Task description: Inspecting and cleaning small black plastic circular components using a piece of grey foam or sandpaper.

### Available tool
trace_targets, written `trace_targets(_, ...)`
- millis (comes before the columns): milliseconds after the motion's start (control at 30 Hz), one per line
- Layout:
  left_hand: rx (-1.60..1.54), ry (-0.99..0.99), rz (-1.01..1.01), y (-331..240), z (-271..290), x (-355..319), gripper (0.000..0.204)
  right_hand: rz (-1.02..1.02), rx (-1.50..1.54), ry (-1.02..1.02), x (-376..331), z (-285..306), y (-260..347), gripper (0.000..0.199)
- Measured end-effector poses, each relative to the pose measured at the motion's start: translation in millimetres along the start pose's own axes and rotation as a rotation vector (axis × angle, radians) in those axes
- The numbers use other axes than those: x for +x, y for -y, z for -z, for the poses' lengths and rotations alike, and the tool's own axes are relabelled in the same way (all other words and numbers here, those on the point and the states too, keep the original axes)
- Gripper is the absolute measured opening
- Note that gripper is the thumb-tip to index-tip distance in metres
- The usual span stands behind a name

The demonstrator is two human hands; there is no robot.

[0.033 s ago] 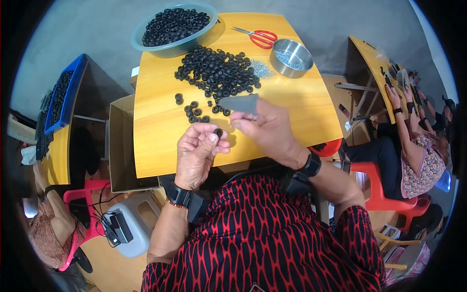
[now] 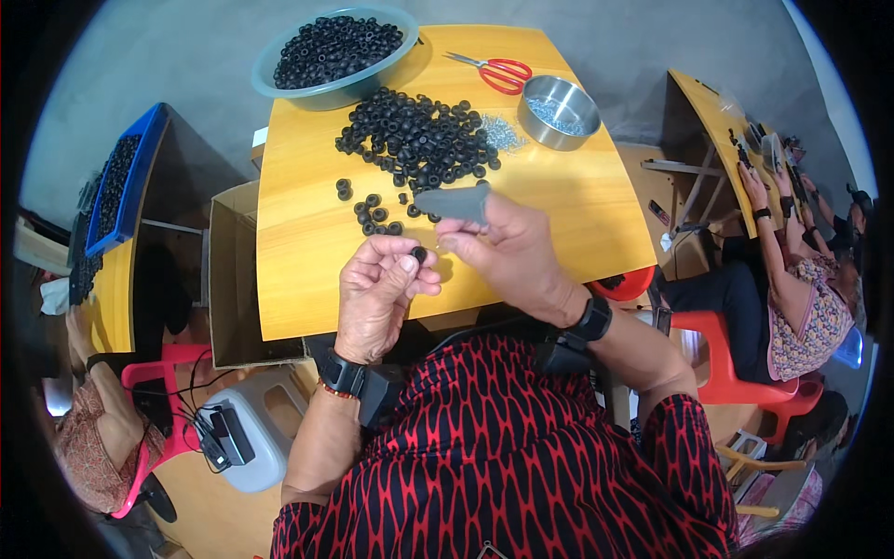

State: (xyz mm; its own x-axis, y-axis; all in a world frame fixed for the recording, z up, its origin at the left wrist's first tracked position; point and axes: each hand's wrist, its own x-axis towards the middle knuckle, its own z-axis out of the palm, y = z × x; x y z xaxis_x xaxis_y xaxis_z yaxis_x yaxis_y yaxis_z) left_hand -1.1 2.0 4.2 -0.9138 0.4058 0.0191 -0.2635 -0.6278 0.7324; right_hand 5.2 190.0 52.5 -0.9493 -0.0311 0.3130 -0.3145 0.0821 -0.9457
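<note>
- The left hand (image 2: pixel 372 289) pinches one small black ring (image 2: pixel 419 253) between its thumb and fingers, above the near part of the table (image 2: pixel 577 214).
- The right hand (image 2: pixel 517 247) is just beside the left one, and the two hands are apart. Its thumb is bent in close to its fingers. I cannot tell if the tips hold something tiny.
- A grey cover (image 2: pixel 456 200) sits on a finger of the right hand and points to the left.
- Each wrist has a black band on it. The left wrist also has a thin red string of beads.
- A few loose rings (image 2: pixel 373 200) lie on the yellow table, past the left hand.
- A big pile of black rings (image 2: pixel 419 140) lies farther back.
- A heap of tiny silver bits (image 2: pixel 503 135) touches the right side of that pile.
- A round metal bowl (image 2: pixel 559 135) stands next to the heap, with more silver bits inside.
- Red-handled scissors (image 2: pixel 484 65) lie near the metal bowl.
- A wide, pale blue-green bowl (image 2: pixel 345 96) full of black rings stands at the back left corner.
- A brown box (image 2: pixel 233 270) is left of the table.
- Other people sit at tables on both sides.
</note>
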Motion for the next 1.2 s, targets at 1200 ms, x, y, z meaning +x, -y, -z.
trace_targets(1200, 0.272, -0.282, -0.18, -2.3, -2.6, -1.4, 0.013, 0.345, -0.684, 0.117, 31.8, 0.7, -45.6, 0.014)
